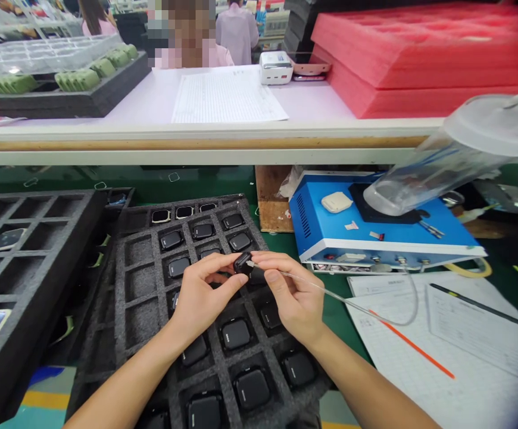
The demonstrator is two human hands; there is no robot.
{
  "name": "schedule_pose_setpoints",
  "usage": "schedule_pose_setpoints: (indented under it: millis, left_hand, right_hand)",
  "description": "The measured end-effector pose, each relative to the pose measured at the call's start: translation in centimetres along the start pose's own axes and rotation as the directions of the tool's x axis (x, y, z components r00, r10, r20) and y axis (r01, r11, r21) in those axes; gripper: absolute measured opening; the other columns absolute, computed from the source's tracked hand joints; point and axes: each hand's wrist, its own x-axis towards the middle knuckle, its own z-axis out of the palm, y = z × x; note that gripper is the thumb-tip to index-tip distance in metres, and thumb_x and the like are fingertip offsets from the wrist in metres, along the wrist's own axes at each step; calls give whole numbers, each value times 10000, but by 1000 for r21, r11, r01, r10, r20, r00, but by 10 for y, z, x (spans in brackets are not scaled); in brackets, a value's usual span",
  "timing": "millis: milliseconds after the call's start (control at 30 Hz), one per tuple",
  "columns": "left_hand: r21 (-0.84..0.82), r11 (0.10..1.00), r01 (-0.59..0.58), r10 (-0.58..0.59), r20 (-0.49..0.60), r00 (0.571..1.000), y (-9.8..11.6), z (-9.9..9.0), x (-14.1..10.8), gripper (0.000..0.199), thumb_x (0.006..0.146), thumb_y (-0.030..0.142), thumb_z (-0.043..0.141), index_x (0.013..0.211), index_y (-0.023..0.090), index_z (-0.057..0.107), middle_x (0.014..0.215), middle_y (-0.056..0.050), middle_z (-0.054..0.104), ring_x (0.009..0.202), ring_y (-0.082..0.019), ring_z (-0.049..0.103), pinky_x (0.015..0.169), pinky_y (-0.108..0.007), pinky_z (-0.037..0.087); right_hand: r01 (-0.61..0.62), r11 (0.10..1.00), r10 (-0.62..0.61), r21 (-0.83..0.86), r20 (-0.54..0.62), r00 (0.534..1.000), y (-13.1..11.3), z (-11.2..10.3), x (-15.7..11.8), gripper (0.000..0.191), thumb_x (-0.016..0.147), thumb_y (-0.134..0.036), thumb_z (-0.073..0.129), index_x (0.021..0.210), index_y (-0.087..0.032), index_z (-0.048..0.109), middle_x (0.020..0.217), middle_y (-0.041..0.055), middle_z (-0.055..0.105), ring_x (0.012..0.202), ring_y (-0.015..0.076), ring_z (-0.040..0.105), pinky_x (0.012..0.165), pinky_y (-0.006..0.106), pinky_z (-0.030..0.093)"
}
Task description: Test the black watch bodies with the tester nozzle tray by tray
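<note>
My left hand [202, 292] pinches a small black watch case [242, 262] between thumb and fingers, above a grey foam tray [142, 295]. Opposite it, my right hand [298, 298] is closed on the end of a thin clear hose [342, 298], whose pale tip meets the side of the case. The hose loops back toward the front of a blue box [325, 232]. More black watch cases [236, 333] lie in the tray's pockets below and around my hands. Some of them are partly hidden by my hands and wrists.
Another foam tray [58, 250] with a few watch cases stands at left. A clear cylinder [437, 161] leans over the blue box at right. Papers [402, 351] with an orange stick lie below it. Red foam trays [420, 65] sit on the shelf; a person is behind it.
</note>
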Motion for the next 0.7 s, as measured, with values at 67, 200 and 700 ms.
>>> schedule_pose_setpoints:
  millis: [67, 200, 700]
  left_hand:
    - [8, 1000, -13, 14, -13, 1000, -1, 0, 0, 284, 730, 210, 801, 1013, 214, 822, 945, -65, 773, 767, -159, 696, 640, -222, 599]
    - [36, 999, -30, 31, -40, 999, -3, -1, 4, 299, 708, 252, 821, 1005, 217, 822, 940, -60, 778, 738, -161, 703, 630, -230, 614]
    - [117, 993, -24, 31, -57, 998, -2, -6, 10, 354, 663, 382, 845, 986, 239, 822, 910, -38, 773, 742, -172, 721, 691, -242, 618]
  right_hand:
    - [-4, 1000, 4, -2, -3, 1000, 0, 1, 2, 204, 959, -122, 585, 1016, -242, 740, 1042, 55, 751, 1056, 208, 714, 954, 376, 566]
    - [9, 1000, -9, 3, -3, 1000, 2, 2, 6, 183, 962, -151, 594, 1013, -244, 743, 1023, 60, 758, 1046, 214, 717, 955, 391, 567]
    - [-15, 998, 16, 58, -26, 1000, 4, 5, 13, 134, 954, -255, 632, 983, -217, 758, 1023, 91, 763, 1014, 205, 732, 865, 340, 616]
